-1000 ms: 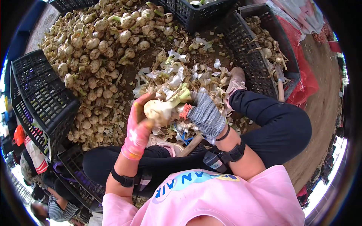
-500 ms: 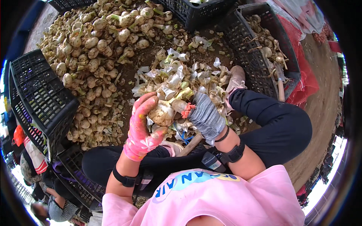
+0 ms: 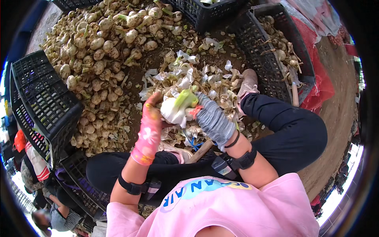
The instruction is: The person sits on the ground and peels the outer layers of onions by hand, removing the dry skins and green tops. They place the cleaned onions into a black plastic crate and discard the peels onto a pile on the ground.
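Observation:
Between my two gloved hands is a garlic bulb [image 3: 172,112], its white inner skin showing and its pale green stem [image 3: 186,98] pointing up. My left hand [image 3: 151,120], in a pink flowered glove, is closed around the bulb's left side, with some fingers hidden beneath it. My right hand [image 3: 214,120], in a grey striped glove with a reddish wrap at the thumb, grips the bulb's skin beside the stem. The right fingertips are partly hidden. Just beyond the hands lies a heap of peeled papery garlic skins [image 3: 187,75].
A large pile of unpeeled garlic bulbs [image 3: 98,59] spreads at the far left. Black crates stand at the left [image 3: 45,94] and far middle [image 3: 203,15]; another crate [image 3: 256,47] at the right holds trimmed stems and bulbs. A wooden handle [image 3: 200,151] lies by my legs.
The bulb has turned and its dirty brown outer skin has given way to clean white. My left hand has rolled inward around it, and the stem now points upward.

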{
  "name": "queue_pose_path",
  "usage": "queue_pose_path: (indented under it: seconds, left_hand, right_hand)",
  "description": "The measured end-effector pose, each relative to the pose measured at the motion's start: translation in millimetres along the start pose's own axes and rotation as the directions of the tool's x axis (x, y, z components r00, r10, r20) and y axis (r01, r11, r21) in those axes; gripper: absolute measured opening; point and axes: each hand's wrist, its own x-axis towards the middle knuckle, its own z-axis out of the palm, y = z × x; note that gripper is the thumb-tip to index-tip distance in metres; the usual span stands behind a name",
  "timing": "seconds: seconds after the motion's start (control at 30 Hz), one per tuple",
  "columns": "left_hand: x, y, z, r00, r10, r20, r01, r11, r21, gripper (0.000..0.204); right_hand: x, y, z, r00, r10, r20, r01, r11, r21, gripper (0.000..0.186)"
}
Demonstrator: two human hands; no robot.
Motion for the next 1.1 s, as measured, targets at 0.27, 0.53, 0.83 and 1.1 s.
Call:
queue_pose_path:
  seconds: [0.27, 0.53, 0.83, 1.1]
  left_hand:
    - [-9, 17, -19, 0.928, 0.264, 0.264, -0.253, 0.965, -0.075, 0.056]
    - [-16, 19, -24, 0.895, 0.073, 0.441, 0.083, 0.942, -0.325, 0.081]
    - [5, 2, -29, 0.924, 0.253, 0.286, -0.247, 0.967, -0.057, 0.052]
    - [6, 11, -35, 0.97, 0.149, 0.192, -0.06, 0.913, -0.405, 0.032]
  right_hand:
    - [-6, -7, -2, 0.984, -0.05, 0.171, 0.015, 0.98, 0.199, 0.027]
    - [-17, -6, -5, 0.958, -0.24, 0.155, 0.206, 0.957, 0.205, 0.023]
    - [-13, -9, -5, 0.937, 0.004, 0.35, -0.276, 0.622, 0.732, 0.043]
    - [-12, -50, -25, 0.983, -0.132, -0.129, 0.177, 0.482, 0.858, 0.047]
